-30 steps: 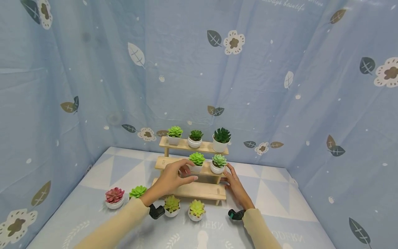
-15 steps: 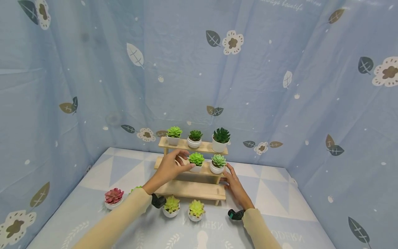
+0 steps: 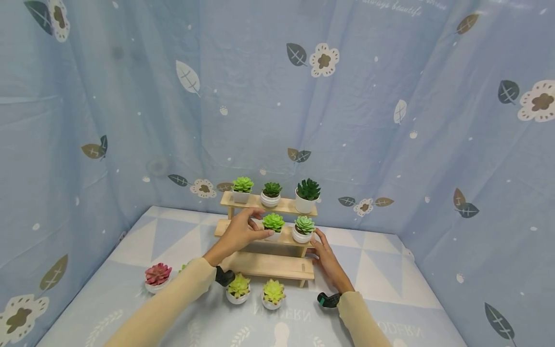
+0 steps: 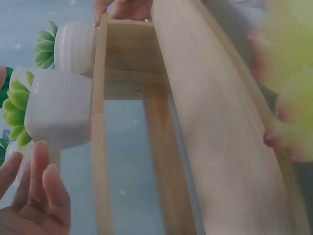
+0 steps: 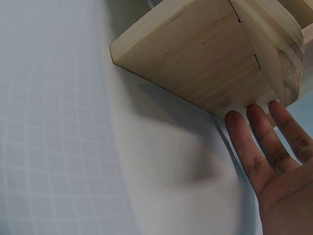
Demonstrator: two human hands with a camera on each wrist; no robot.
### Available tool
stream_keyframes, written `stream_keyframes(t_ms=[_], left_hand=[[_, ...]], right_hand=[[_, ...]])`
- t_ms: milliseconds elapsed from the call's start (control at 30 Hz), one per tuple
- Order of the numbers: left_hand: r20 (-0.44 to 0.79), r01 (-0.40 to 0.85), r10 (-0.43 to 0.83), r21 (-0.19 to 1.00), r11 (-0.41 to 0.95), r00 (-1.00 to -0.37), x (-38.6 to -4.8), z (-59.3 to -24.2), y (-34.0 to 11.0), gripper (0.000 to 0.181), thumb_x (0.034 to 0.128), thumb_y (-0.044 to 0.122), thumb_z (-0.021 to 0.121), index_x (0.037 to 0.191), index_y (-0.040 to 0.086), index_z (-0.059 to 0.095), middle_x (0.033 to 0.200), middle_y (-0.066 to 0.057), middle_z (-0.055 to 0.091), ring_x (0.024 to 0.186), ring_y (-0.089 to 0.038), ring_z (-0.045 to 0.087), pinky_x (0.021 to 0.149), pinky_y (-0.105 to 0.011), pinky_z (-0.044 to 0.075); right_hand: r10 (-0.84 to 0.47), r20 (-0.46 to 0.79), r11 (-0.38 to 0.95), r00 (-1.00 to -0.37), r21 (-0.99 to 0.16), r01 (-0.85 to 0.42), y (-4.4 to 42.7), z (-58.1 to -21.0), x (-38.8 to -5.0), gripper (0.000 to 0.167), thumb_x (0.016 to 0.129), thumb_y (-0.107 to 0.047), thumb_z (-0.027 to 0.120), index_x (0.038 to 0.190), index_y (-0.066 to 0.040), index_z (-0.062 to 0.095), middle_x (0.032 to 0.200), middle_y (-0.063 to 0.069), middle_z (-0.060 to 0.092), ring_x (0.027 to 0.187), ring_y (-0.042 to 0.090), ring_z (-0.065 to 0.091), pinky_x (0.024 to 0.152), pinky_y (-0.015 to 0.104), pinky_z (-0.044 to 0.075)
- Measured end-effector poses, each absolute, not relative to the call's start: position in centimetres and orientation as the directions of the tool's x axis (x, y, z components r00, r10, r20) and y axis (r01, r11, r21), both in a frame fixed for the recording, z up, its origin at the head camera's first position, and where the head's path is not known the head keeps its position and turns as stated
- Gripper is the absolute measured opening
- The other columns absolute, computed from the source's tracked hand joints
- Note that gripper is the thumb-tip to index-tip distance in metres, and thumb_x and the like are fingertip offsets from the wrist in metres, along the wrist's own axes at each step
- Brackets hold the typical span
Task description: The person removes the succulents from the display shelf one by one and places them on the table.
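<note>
Pale blue fabric point(image 3: 260, 106) printed with leaves and white flowers closes off the back and both sides of the room; its back panel meets the far edge of a table point(image 3: 386, 274) covered in blue and white triangles. A three-tier wooden stand point(image 3: 269, 265) stands toward that far edge. Three potted succulents line its top tier. On the middle tier, a bright green succulent point(image 3: 273, 222) sits near the centre and a pale green succulent point(image 3: 304, 225) by the right end. The left hand point(image 3: 242, 232), fingers loosely bent, grasps nothing just beside the bright green one. The right hand point(image 3: 327, 258) is likewise ungripped, straight fingertips against the stand's right end. Nearer the table's front edge are a red succulent point(image 3: 158, 274), toward the left, and two yellow-green succulents point(image 3: 273, 292).
</note>
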State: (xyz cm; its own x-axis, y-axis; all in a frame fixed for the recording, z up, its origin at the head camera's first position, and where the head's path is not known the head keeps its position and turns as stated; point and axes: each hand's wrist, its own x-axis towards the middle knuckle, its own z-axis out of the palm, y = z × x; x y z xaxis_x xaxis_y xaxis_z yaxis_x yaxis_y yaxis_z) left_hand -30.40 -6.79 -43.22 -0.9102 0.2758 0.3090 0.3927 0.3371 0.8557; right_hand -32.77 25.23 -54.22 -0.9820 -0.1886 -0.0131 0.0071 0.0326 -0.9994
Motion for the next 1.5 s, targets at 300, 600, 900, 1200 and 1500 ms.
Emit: stream_keyframes(t_ms=[300, 600, 900, 1200, 1500], left_hand=[[0.252, 0.351, 0.3, 0.87, 0.347, -0.92, -31.3, -43.7, -6.3, 0.073, 0.0827, 0.037, 0.089, 0.143, 0.011, 0.057, 0.126, -0.008, 0.058, 0.087, -0.021, 0.065, 0.069, -0.037, 0.055], [0.235, 0.341, 0.305, 0.868, 0.362, -0.923, -31.5, -44.0, -6.2, 0.077, 0.0829, 0.038, 0.089, 0.147, 0.011, 0.055, 0.127, -0.008, 0.061, 0.085, -0.02, 0.063, 0.067, -0.037, 0.054], [0.217, 0.336, 0.324, 0.863, 0.378, -0.921, -31.8, -43.8, -6.1, 0.077, 0.0824, 0.039, 0.089, 0.148, 0.015, 0.055, 0.128, -0.009, 0.06, 0.087, -0.018, 0.064, 0.07, -0.036, 0.054], [0.184, 0.3, 0.306, 0.87, 0.392, -0.934, -31.9, -43.9, -6.1, 0.077, 0.0826, 0.041, 0.088, 0.145, 0.01, 0.056, 0.125, -0.009, 0.06, 0.089, -0.018, 0.062, 0.071, -0.038, 0.054], [0.172, 0.291, 0.323, 0.883, 0.367, -0.931, -31.7, -44.3, -6.0, 0.077, 0.0836, 0.038, 0.088, 0.146, 0.009, 0.054, 0.127, -0.01, 0.062, 0.098, -0.018, 0.064, 0.081, -0.042, 0.056]], right_hand=[[-0.186, -0.008, 0.033, -0.983, -0.999, 0.002, 25.4, -54.0, -32.9, 0.065, 0.105, -0.053, 0.052, 0.161, -0.036, 0.024, 0.151, 0.015, 0.046, 0.126, 0.037, 0.053, 0.09, 0.04, 0.049], [-0.203, 0.011, 0.035, -0.979, -0.999, -0.019, 25.4, -54.1, -33.0, 0.067, 0.105, -0.055, 0.052, 0.161, -0.033, 0.024, 0.151, 0.018, 0.045, 0.125, 0.037, 0.054, 0.09, 0.041, 0.05], [-0.208, 0.006, 0.043, -0.978, -0.999, -0.015, 25.5, -53.9, -33.1, 0.068, 0.105, -0.055, 0.051, 0.162, -0.032, 0.022, 0.153, 0.017, 0.042, 0.126, 0.036, 0.054, 0.091, 0.041, 0.049], [-0.205, 0.009, 0.021, -0.979, -1.0, -0.013, 25.2, -53.7, -33.0, 0.066, 0.105, -0.053, 0.052, 0.161, -0.033, 0.025, 0.15, 0.017, 0.046, 0.124, 0.034, 0.056, 0.091, 0.041, 0.048], [-0.211, 0.015, 0.054, -0.977, -0.998, -0.027, 25.4, -54.1, -32.6, 0.06, 0.107, -0.052, 0.048, 0.16, -0.033, 0.026, 0.149, 0.015, 0.048, 0.123, 0.032, 0.057, 0.088, 0.04, 0.048]])
